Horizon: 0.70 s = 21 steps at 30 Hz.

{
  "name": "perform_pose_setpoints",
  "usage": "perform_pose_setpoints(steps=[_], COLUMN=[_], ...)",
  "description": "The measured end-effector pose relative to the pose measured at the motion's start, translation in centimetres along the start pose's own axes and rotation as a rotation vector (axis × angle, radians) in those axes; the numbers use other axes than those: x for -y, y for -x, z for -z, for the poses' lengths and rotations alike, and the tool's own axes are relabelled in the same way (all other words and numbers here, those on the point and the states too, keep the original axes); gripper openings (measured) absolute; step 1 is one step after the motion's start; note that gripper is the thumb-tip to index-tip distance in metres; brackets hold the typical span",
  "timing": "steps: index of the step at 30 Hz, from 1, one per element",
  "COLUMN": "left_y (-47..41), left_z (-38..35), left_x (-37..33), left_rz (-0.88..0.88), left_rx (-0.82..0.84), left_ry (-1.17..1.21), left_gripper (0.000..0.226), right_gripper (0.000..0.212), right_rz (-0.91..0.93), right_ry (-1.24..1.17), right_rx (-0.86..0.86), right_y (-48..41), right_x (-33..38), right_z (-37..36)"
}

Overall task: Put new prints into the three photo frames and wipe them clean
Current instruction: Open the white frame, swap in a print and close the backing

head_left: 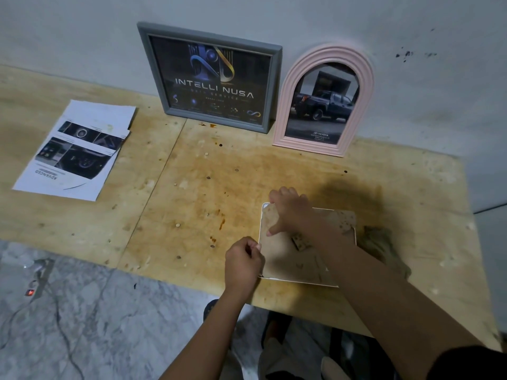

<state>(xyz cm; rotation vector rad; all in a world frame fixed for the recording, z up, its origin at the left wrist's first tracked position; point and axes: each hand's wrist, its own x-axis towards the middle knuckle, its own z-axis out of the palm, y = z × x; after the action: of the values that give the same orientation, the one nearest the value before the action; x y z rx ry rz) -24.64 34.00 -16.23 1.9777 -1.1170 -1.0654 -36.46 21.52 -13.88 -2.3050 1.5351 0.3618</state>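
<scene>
Face down on the plywood tabletop (192, 187), the white-rimmed photo frame with brown backing (288, 266) is pinched at its left rim by curled fingers (251, 246) of the left hand (242, 260). Its far-left corner is hooked by the right hand (290, 212), thumb splayed on the backing.

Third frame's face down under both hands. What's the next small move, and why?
Probably finish working the left edge: the left hand pinches there while the right hand holds the face-down frame steady. The grey frame and pink frame already stand with prints.
</scene>
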Motion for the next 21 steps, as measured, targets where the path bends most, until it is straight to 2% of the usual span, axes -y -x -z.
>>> perform_pose_setpoints(steps=[5, 14, 17, 21], left_y=[0.0, 0.0, 0.2, 0.9], left_z=[-0.1, -0.1, -0.4, -0.6], left_x=[0.0, 0.1, 0.5, 1.3], left_rz=[0.017, 0.032, 0.027, -0.099], left_rx=[-0.008, -0.017, -0.001, -0.005], left_ry=[-0.001, 0.014, 0.040, -0.007], left_gripper=[0.015, 0.014, 0.017, 0.016], right_gripper=[0.079, 0.082, 0.076, 0.059], right_rz=[-0.025, -0.077, -0.115, -0.155], right_ry=[0.034, -0.012, -0.092, -0.210], right_rx=[-0.001, 0.124, 0.172, 0.229], right_y=[-0.3, -1.0, -1.0, -0.7], right_x=[0.3, 0.4, 0.0, -0.5], right_z=[0.2, 1.3, 1.7, 2.4])
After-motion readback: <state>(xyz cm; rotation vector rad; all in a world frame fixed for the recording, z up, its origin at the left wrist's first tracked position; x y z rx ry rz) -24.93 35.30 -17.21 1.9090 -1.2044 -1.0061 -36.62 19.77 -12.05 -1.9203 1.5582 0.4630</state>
